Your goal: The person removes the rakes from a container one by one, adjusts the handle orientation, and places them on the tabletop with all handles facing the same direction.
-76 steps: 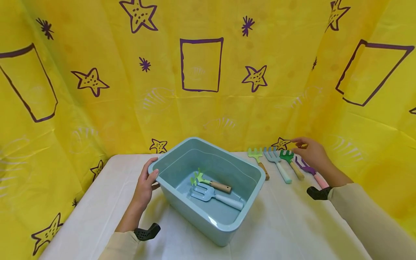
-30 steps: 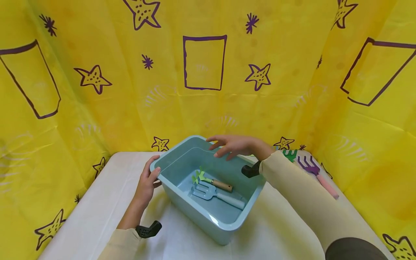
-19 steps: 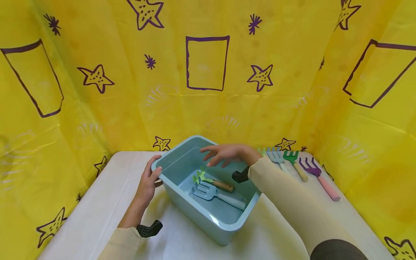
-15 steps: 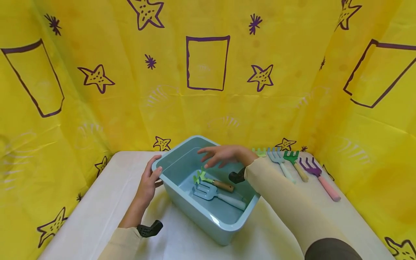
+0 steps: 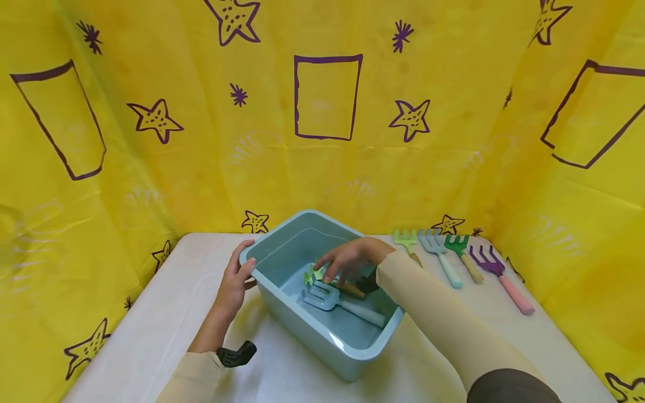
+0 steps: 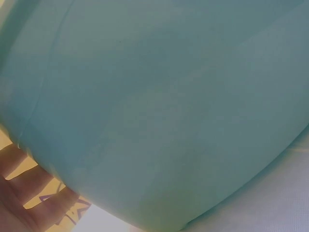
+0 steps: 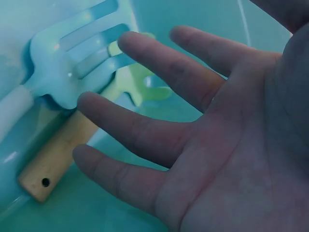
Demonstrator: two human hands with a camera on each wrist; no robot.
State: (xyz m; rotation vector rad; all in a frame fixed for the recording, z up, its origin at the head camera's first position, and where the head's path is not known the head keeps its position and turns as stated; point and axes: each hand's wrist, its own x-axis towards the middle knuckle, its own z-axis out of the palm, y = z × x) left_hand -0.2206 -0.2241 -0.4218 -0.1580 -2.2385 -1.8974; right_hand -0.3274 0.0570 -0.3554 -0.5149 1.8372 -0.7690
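My left hand (image 5: 230, 291) grips the left corner of a pale blue plastic bin (image 5: 302, 322), thumb over the rim and fingers outside. In the left wrist view, the bin's wall (image 6: 159, 111) hides most of the scene. My right hand (image 5: 347, 260) is down inside the bin with nothing in it. Its fingers (image 7: 145, 135) are spread and loosely straight in the right wrist view. Beneath it lies a light green hand rake with a wooden handle (image 7: 63, 152), partly hidden by the hand. A light blue garden fork (image 5: 325, 299) lies beside the rake, its tines overlapping the rake's head.
To the right of the bin, a light green rake (image 5: 405, 238), a blue fork (image 5: 443, 263), a dark green rake (image 5: 466, 260) and a purple fork with a pink handle (image 5: 509, 282) lie on the white table (image 5: 161, 313). A yellow curtain (image 5: 322, 179) surrounds the table.
My right hand has moved left from above the row of tools and down into the bin, over the rake. My left hand keeps its hold on the rim.
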